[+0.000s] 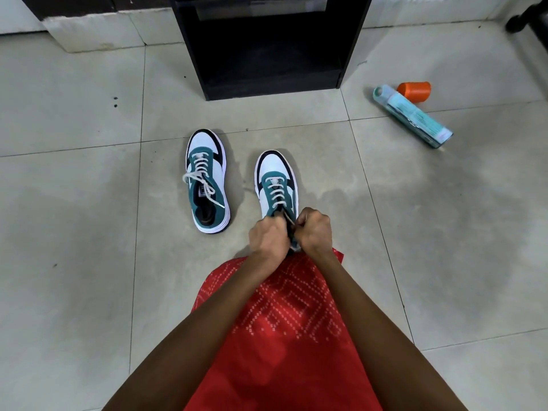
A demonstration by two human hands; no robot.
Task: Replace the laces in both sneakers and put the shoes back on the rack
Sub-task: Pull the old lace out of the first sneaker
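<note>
Teal-and-white sneaker [289, 173] sits on the grey tile floor [89, 203], near the black shoe rack [267, 87]. Left hand [268, 235] and right hand [314, 232] both pinch its off-white laces [277, 192]. Matching sneaker [221, 173] is just beside it, laced.

Teal-and-white sneakers [207, 179], red white-dotted garment [284, 336]

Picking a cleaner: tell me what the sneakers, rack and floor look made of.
Sneakers: teal panels matte, perhaps suede or fabric; white panels smooth, leather-like. Rack: flat black boards, probably laminated wood. Floor: pale tiles with grout lines, faint sheen, likely ceramic.
</note>
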